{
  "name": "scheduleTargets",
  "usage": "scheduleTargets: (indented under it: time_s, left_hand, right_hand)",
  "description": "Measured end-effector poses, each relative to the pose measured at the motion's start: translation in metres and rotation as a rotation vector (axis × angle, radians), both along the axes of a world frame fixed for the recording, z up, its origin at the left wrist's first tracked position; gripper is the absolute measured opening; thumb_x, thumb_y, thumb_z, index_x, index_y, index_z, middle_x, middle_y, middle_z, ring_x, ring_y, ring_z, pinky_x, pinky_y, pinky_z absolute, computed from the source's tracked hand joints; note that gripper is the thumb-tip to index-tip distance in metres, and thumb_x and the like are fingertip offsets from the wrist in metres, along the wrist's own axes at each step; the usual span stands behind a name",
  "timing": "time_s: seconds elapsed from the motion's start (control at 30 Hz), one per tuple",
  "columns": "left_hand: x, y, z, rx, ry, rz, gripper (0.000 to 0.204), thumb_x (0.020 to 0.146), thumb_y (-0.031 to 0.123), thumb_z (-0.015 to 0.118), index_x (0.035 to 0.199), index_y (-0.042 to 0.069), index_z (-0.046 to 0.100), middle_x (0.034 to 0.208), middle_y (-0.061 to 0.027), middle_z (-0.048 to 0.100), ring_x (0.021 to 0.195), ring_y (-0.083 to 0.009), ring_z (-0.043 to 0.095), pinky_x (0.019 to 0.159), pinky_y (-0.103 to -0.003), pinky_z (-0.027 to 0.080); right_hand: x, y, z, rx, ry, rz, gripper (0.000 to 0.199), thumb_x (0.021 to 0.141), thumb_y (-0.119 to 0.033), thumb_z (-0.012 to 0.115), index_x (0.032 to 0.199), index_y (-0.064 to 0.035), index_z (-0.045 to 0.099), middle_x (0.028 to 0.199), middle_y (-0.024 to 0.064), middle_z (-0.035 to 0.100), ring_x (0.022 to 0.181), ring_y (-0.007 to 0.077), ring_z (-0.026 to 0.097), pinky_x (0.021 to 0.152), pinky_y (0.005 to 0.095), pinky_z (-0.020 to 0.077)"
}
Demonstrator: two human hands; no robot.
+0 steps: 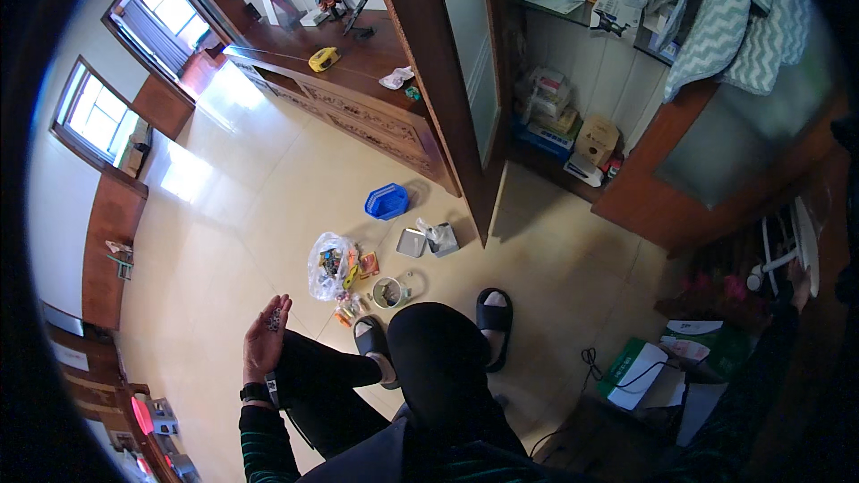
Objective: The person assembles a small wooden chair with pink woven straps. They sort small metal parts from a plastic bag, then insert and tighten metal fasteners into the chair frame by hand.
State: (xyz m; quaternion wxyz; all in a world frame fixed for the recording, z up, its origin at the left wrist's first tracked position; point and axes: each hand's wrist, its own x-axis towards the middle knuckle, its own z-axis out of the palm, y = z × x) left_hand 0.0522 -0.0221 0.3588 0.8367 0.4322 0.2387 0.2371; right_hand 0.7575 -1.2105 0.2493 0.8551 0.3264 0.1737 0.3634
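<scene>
My left hand (262,338) is raised beside my left knee, palm turned up and cupped. Small greyish pieces (274,318) lie in it, too small to name. Out at the far right, my right hand (798,286) is at a white frame-like object (807,246) with a curved panel and bars. Its fingers seem to close on the object's edge, though dim light blurs them. On the floor ahead of my feet are a clear plastic bag of small items (329,261), a white tub (387,292), a blue tray (386,202) and an opened metal tin (442,239) with its lid (412,242).
An open wooden door (447,63) stands ahead, beside a cabinet with stacked boxes (559,116) and a zigzag-patterned cloth (743,27). Green-and-white cartons (640,371) and a black cable (591,360) are at lower right. A yellow tape measure (324,59) lies on the carved sideboard (358,116).
</scene>
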Motion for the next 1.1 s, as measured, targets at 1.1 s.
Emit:
scheduleTargets:
  time_s: [1.1]
  left_hand:
    - [-0.019, 0.006, 0.005, -0.075, -0.281, -0.019, 0.062, 0.099, 0.021, 0.053, 0.145, -0.016, 0.032, 0.154, -0.0292, 0.033, 0.146, -0.0338, 0.031, 0.125, -0.039, 0.019]
  right_hand:
    - [-0.330, 0.541, 0.141, -1.739, -0.292, -1.012, 0.056, 0.105, -0.028, 0.050, 0.147, 0.0046, 0.032, 0.140, 0.0199, 0.042, 0.131, 0.0287, 0.043, 0.116, 0.0403, 0.0392]
